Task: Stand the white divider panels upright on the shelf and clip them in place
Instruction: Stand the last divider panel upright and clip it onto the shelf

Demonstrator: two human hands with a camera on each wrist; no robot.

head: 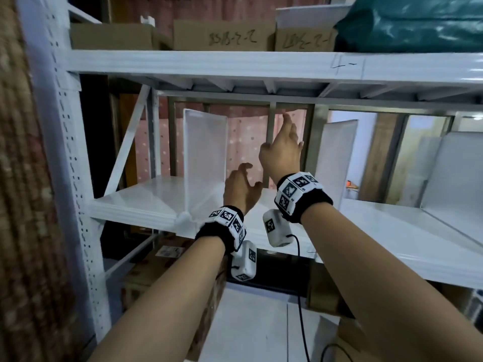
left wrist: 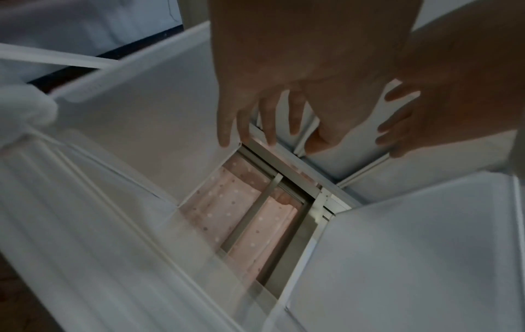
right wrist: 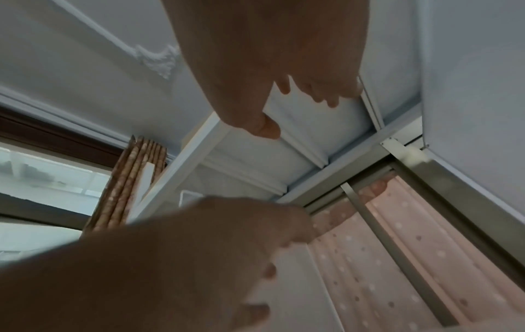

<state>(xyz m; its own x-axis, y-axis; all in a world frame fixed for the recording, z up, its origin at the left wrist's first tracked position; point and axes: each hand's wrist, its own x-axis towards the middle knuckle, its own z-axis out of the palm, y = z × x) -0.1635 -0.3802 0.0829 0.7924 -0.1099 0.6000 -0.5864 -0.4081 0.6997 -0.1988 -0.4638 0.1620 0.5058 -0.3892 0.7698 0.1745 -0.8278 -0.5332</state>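
Two white divider panels stand upright on the middle shelf [head: 136,202]: a left panel [head: 205,152] and a right panel [head: 337,158]. A white clip [head: 184,218] sits at the left panel's foot on the shelf's front edge. My left hand [head: 249,176] hovers between the panels with loosely curled fingers, holding nothing. My right hand [head: 279,134] is raised higher, fingers stretched up to the underside of the upper shelf [head: 261,86], also holding nothing. The left wrist view shows the left hand's fingers [left wrist: 247,125] spread beside the left panel [left wrist: 159,125]. The right wrist view shows the right hand [right wrist: 298,96] below the shelf ribs.
A perforated white upright [head: 60,142] bounds the rack on the left. Cardboard boxes [head: 222,35] and a green bag [head: 418,22] fill the upper shelf. More white panels [head: 444,165] stand at the far right. A pink dotted curtain [head: 245,142] hangs behind the rack.
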